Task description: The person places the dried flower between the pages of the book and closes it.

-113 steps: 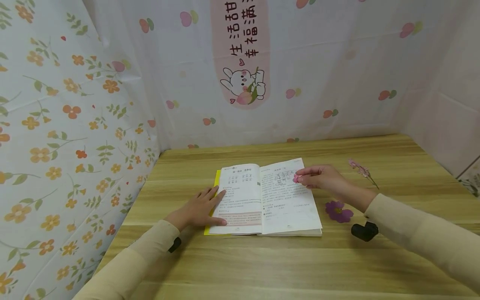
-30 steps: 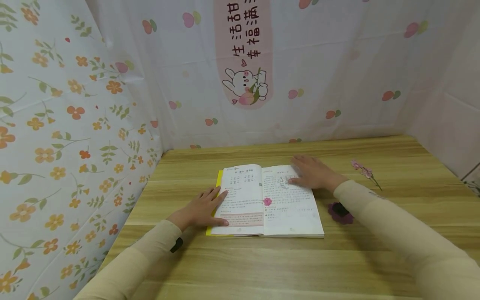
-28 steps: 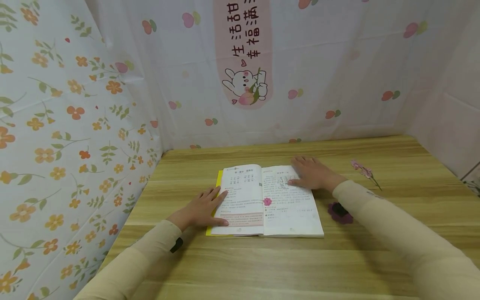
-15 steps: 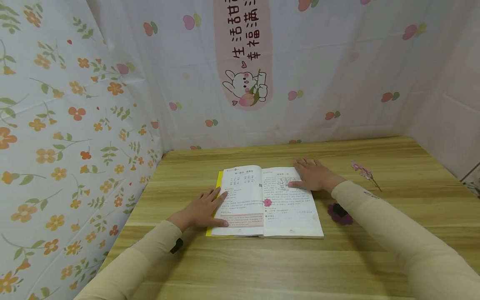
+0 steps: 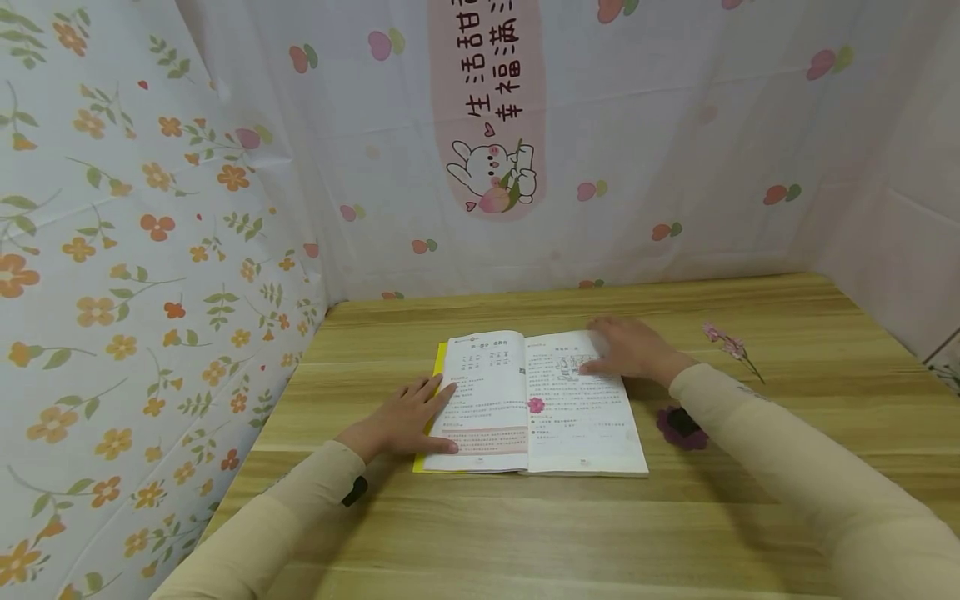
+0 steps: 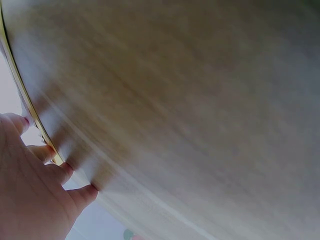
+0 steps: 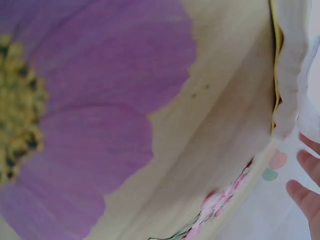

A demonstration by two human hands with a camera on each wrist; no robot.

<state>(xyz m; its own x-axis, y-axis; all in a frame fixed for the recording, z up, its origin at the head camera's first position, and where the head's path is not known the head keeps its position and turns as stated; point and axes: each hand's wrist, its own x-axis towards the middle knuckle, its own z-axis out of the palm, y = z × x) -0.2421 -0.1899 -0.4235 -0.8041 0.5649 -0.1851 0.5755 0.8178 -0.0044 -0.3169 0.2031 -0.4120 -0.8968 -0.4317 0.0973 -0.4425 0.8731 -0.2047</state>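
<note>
Hands [image 5: 397,422] [image 5: 637,350], two, flank one book [image 5: 588,450] bearing one flower [image 5: 536,405].

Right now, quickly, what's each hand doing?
Left hand: open, holding nothing, at the left edge of the book.
Right hand: open, holding nothing, at the book's upper right corner.

On your left hangs a flower-printed white sheet [image 5: 120,283]. Facing you, a pale backdrop [image 5: 675,125] bears a pink panel [image 5: 450,100] with 1 rabbit [image 5: 486,171] below 2 columns of characters [image 5: 512,71]. Toward your right, 1 purple flower [image 7: 115,70] and 1 pink sprig [image 5: 733,344] lie on the wood-grain table [image 5: 525,533].
</note>
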